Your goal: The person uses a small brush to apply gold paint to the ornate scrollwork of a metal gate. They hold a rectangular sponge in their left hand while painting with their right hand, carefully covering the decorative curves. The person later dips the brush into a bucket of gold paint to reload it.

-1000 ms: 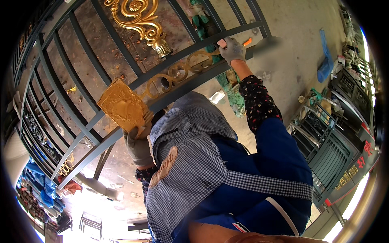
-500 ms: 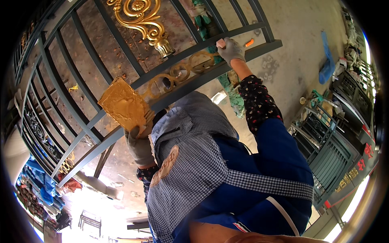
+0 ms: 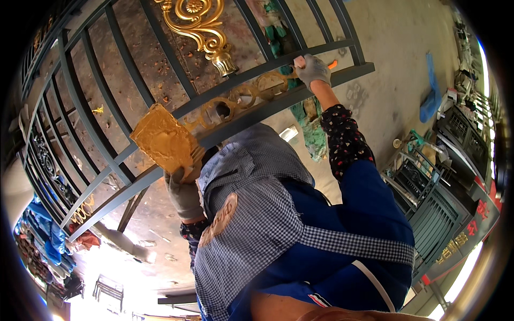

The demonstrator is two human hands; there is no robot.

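My left hand [image 3: 183, 195], in a grey glove, is closed on the lower edge of a squarish board [image 3: 163, 140] coated with yellow-brown paste. The board is held over the lower rails of a dark grey metal railing [image 3: 241, 116]. My right hand [image 3: 315, 72], also gloved, is at the railing's upper-right part, closed around a small pinkish block [image 3: 300, 62]. An orange piece [image 3: 332, 65] sticks out beyond that hand; whether it belongs to the same tool I cannot tell. Between two rails runs a row of yellowish rings [image 3: 222, 111], and a shiny gold scroll ornament [image 3: 209, 32] is among the bars.
Green-smeared supports [image 3: 309, 128] show beneath the railing. To the right, dark metal panels [image 3: 436, 214] lean together, with a blue item [image 3: 430, 96] on the floor nearby. Blue cloth or bags [image 3: 45, 230] lie at the lower left. A stool-like frame [image 3: 108, 291] stands below.
The railing's right part and my right hand appear slightly lower and farther right, as the view shifts a little. Both hands keep their grips, and the board stays almost in place.
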